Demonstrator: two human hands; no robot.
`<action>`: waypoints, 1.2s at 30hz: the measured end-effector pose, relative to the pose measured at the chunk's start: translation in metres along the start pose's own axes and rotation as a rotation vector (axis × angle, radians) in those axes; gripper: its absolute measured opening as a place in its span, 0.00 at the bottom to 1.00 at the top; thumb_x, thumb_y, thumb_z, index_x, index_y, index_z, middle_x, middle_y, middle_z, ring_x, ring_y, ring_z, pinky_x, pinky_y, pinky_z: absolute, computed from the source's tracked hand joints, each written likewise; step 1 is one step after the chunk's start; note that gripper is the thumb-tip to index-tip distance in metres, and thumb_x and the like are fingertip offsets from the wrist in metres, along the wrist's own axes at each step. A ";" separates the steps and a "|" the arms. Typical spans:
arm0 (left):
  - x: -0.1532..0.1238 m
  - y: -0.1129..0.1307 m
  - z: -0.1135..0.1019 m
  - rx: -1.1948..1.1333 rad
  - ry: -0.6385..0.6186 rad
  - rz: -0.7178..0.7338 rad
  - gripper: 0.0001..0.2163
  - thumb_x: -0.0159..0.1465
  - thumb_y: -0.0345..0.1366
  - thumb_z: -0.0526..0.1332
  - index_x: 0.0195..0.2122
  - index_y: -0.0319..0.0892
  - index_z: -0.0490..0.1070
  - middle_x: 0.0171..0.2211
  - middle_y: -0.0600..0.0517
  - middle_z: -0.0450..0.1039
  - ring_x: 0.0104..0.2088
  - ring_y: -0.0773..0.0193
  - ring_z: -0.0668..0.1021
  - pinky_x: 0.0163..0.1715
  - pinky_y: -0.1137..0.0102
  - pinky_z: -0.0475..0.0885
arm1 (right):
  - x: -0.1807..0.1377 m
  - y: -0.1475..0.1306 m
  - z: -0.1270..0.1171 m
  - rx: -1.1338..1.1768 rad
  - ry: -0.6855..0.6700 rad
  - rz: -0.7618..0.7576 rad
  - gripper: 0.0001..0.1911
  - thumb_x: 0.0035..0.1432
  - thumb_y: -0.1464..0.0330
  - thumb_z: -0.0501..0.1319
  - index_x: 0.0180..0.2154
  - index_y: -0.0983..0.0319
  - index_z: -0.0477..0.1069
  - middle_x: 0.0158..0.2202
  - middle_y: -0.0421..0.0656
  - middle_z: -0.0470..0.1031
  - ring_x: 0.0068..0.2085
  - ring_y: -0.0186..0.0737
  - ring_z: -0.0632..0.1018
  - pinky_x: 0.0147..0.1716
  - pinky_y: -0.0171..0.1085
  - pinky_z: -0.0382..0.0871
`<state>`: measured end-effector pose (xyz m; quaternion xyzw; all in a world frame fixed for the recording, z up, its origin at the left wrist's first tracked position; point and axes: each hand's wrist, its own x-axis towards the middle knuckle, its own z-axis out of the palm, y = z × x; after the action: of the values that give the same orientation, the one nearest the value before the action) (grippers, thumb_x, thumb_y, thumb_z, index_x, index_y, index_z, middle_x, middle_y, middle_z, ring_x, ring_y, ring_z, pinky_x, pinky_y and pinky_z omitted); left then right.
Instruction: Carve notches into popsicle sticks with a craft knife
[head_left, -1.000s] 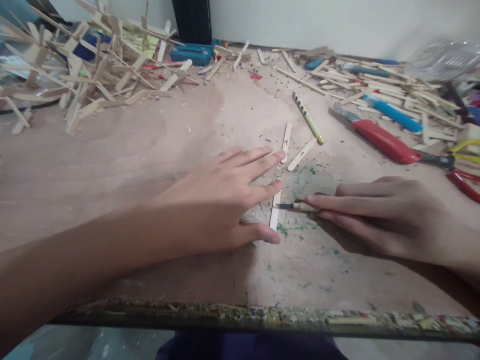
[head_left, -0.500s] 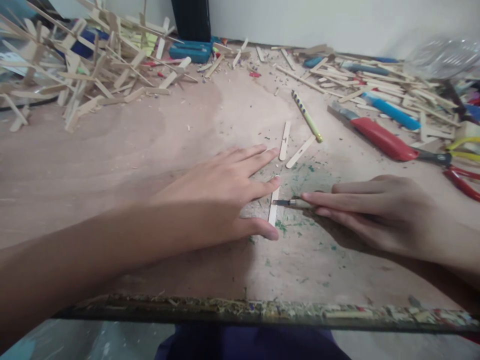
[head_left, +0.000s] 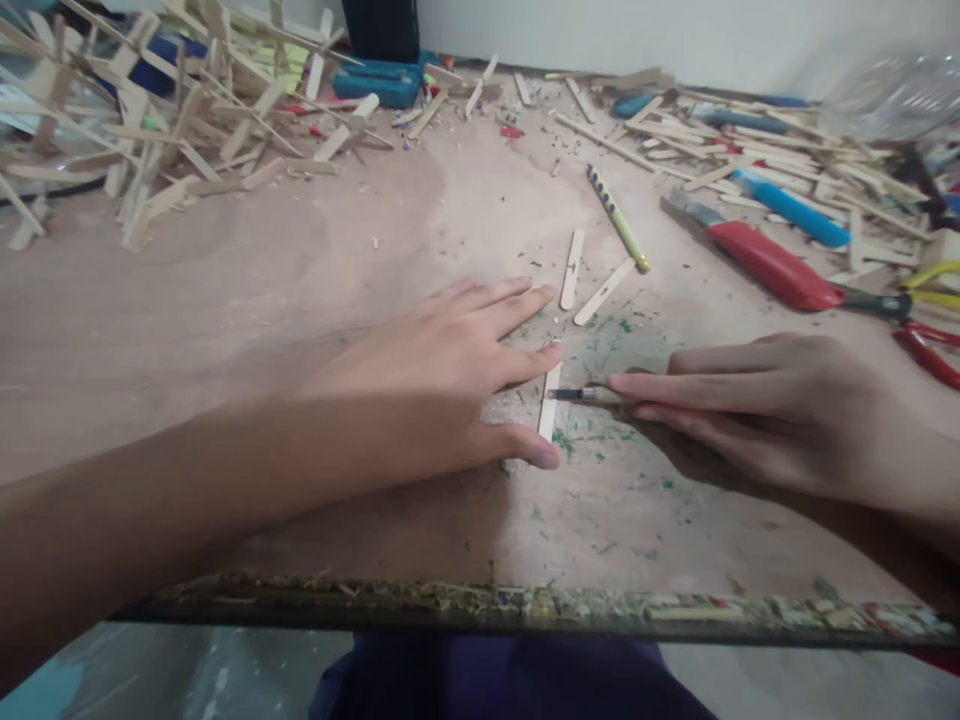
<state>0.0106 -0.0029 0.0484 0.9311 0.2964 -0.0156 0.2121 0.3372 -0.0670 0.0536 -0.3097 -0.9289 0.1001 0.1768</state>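
Observation:
A pale popsicle stick [head_left: 550, 408] lies on the wooden table, pointing away from me. My left hand [head_left: 480, 370] rests spread out, its index fingertip on the stick's far end and its thumb at the near end. From the right, my right hand [head_left: 750, 410] grips a craft knife [head_left: 598, 395] between thumb and fingers. The blade touches the stick about midway along. Just beyond my left fingertips lie two more sticks, an upright one [head_left: 572, 270] and a slanted one [head_left: 603, 292], each with a small notch or hole. A yellow dotted pencil [head_left: 618, 220] touches the slanted stick.
Several joined sticks form a tangled structure [head_left: 180, 120] at the back left, near a teal box [head_left: 379, 84]. At the right lie a red-handled cutter [head_left: 776, 265], a blue tube [head_left: 795, 208], red-handled pliers [head_left: 930, 350] and a stick pile [head_left: 787, 170]. Shavings line the table's front edge [head_left: 540, 605].
The whole view has shifted slightly, so things on the table appear a little higher. Both hands keep their places at the stick, with the blade still on its middle.

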 end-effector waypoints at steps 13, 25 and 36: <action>0.004 0.005 -0.004 -0.005 -0.058 -0.061 0.45 0.75 0.71 0.75 0.86 0.54 0.74 0.95 0.41 0.45 0.95 0.29 0.50 0.94 0.33 0.47 | -0.022 0.004 0.020 -0.117 0.085 -0.010 0.20 0.93 0.69 0.56 0.74 0.52 0.79 0.36 0.35 0.75 0.29 0.31 0.67 0.32 0.37 0.61; 0.007 0.006 -0.009 -0.001 -0.052 -0.083 0.42 0.72 0.69 0.80 0.81 0.54 0.81 0.95 0.42 0.46 0.94 0.27 0.52 0.94 0.34 0.52 | -0.008 -0.003 0.019 -0.241 0.113 -0.110 0.14 0.89 0.68 0.66 0.69 0.60 0.78 0.30 0.31 0.71 0.26 0.30 0.65 0.27 0.37 0.60; 0.006 0.003 -0.009 0.034 -0.065 -0.159 0.44 0.69 0.72 0.80 0.81 0.56 0.81 0.95 0.46 0.46 0.94 0.29 0.53 0.94 0.36 0.52 | -0.008 -0.001 0.018 -0.126 0.121 -0.066 0.14 0.90 0.69 0.63 0.68 0.60 0.80 0.31 0.32 0.74 0.26 0.28 0.70 0.27 0.35 0.61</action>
<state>0.0157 0.0020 0.0568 0.9072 0.3619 -0.0678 0.2038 0.3354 -0.0736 0.0354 -0.2950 -0.9306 0.0167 0.2160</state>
